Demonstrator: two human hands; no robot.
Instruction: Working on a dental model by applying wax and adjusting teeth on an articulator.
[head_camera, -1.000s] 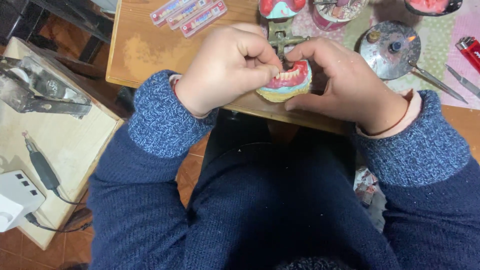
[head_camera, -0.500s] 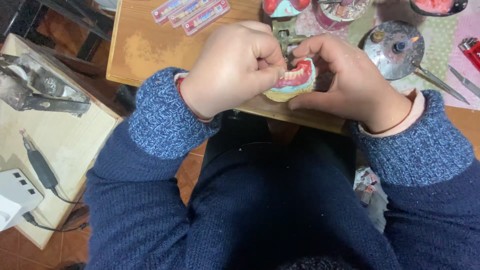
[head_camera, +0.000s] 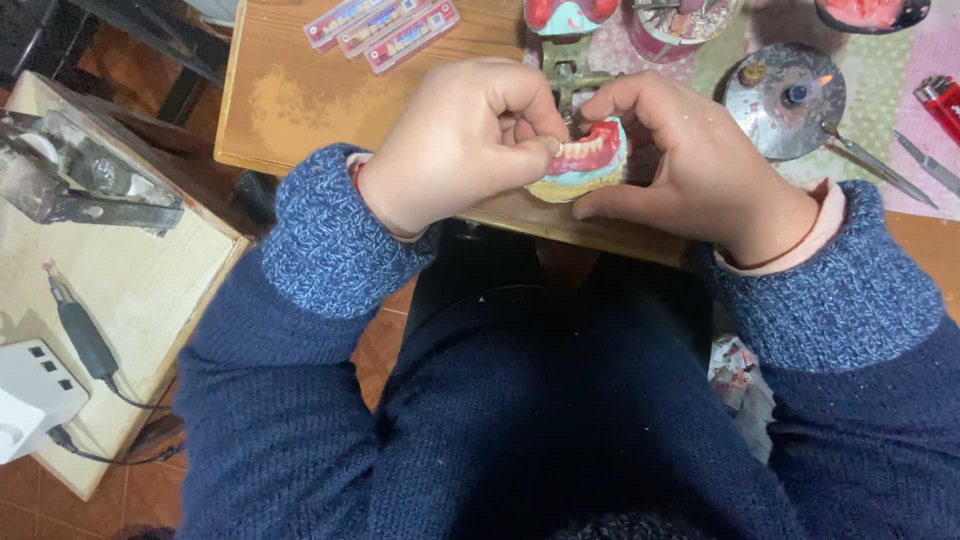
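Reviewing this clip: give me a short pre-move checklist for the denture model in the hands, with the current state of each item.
1. Right hand cradles the denture model from the side and below: ok.
2. Left hand fingertips pinched at the row of teeth: ok.
3. Model over the wooden bench edge, not resting on it: ok.
4. Teeth and red wax face the camera: ok.
5. Whether the left fingers hold a tool or a loose tooth: cannot tell.
6. Lit burner and metal spatula apart from the right hand: ok.
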